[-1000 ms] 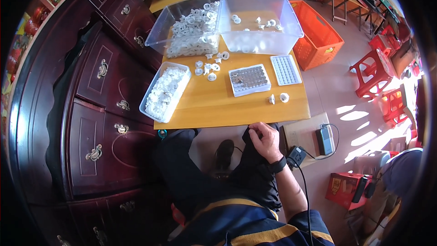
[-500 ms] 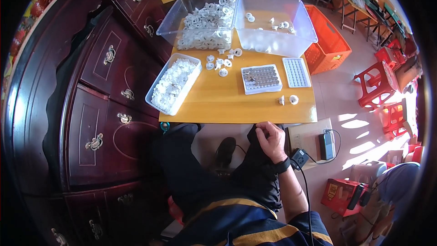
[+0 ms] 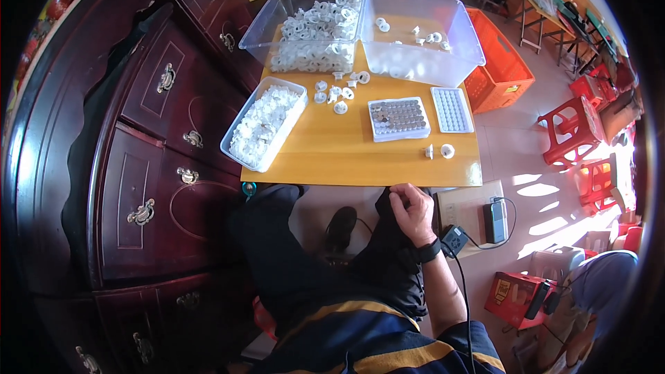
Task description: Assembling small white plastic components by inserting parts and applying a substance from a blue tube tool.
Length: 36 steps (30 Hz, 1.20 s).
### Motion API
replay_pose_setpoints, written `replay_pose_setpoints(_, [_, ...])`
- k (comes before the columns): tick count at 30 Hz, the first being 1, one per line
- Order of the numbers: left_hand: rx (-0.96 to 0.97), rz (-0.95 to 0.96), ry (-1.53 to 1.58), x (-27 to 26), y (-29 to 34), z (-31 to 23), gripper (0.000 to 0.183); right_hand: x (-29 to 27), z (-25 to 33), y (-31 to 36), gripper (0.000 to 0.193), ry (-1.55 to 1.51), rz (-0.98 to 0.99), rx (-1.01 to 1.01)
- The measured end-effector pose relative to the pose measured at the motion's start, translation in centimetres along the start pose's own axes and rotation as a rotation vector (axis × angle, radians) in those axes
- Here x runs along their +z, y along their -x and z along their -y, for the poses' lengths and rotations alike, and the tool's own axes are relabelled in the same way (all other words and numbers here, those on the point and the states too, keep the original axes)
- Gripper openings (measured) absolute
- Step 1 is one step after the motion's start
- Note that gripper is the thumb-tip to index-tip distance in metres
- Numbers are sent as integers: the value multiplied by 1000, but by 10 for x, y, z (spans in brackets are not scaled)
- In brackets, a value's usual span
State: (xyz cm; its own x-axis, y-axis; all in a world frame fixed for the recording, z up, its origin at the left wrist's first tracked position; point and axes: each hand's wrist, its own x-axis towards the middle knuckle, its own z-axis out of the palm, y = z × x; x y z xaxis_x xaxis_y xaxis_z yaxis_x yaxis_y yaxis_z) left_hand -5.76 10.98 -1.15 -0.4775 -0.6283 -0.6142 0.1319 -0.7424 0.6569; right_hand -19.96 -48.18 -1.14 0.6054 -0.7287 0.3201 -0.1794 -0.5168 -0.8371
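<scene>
My right hand (image 3: pixel 413 213) rests on my right knee at the table's near edge, its fingers loosely curled and nothing visible in them. A black band circles that wrist. My left hand is out of sight. On the yellow table (image 3: pixel 332 159), beyond my right hand, lie two loose white round plastic parts (image 3: pixel 447 151). Behind them sits a white tray (image 3: pixel 400 119) with rows of small grey discs, beside a second white tray (image 3: pixel 452 109) of pale round pieces. More white plastic parts (image 3: pixel 341 93) are scattered mid-table. A white tub (image 3: pixel 263 128) of small translucent pieces stands at the left.
At the back stand two clear bins, the left bin (image 3: pixel 253 40) heaped with white ring-like parts, the right bin (image 3: pixel 478 55) holding a few. An orange crate (image 3: pixel 500 90) adjoins the table's right side. Dark drawers (image 3: pixel 149 159) line my left. Another person (image 3: pixel 603 291) is at lower right.
The view has shifted very slightly. My right hand stays on my knee, and the things on the table lie as before.
</scene>
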Motion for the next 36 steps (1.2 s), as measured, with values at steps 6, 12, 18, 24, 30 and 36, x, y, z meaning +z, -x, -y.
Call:
replay_pose_setpoints(6, [-3,-16,24,2,2,-1,21,2,-3,0,8,-13,-11,-4])
replay_pose_setpoints(12, [3,-37,50,5,0,0,22,-3,2,-1,8,-5,-15,13])
replay_pose_setpoints(18, [18,-66,77,8,-4,-1,23,-1,-1,-1,8,-32,-18,25])
replay_pose_setpoints(24, [-406,-308,24,-33,-16,-119,18,-2,1,-3,10,-111,-3,46])
replay_pose_setpoints(30, [355,-1164,-782,-93,-86,-277,3,-13,0,-6,9,-503,196,357])
replay_pose_setpoints(36, [633,-1471,-1239,-144,-161,-349,14,-7,13,-6,13,-889,434,529])
